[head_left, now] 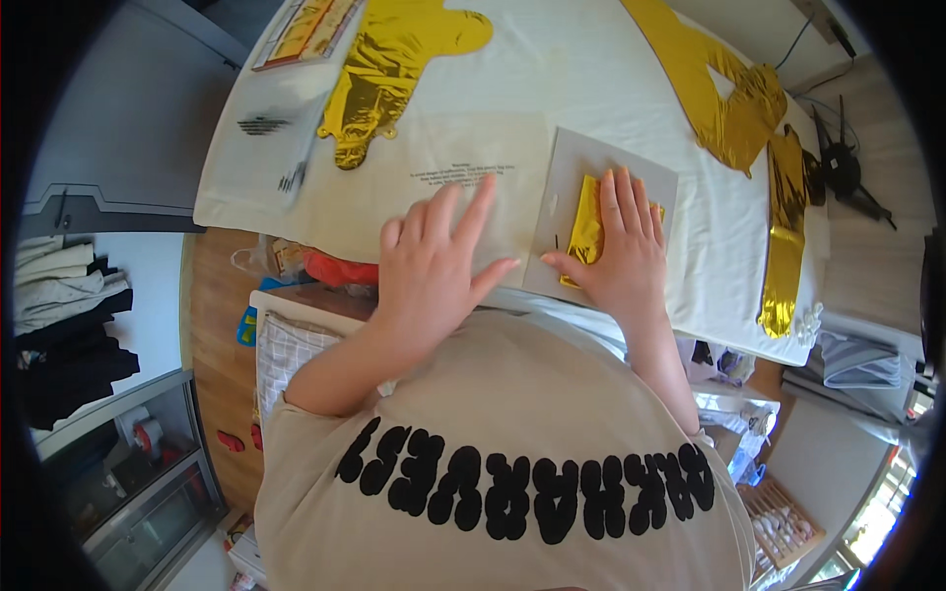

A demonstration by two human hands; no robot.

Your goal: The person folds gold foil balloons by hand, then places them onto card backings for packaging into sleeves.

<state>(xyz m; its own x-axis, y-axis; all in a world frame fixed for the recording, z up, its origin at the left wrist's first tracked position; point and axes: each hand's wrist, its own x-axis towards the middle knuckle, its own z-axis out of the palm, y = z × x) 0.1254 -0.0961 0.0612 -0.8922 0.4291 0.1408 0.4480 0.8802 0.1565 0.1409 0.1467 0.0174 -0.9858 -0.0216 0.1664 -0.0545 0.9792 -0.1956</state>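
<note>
The right hand presses flat, fingers spread, on folded gold foil; at its nine o'clock the left hand lies open on what looks like a clear plastic bag on the tabletop.

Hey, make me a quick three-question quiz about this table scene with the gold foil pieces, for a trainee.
1. True or false: the right hand lies flat on a folded gold foil piece.
2. What does the left hand press on? A) a clear plastic bag B) a red cup C) a wooden tray
3. Fill in: the folded foil lies on a grey ____.

Key
1. True; the palm covers part of the foil.
2. A; the bag lies flat on the white tabletop, beside a flat gold foil balloon.
3. Card; it sits near the table's front edge.
</note>
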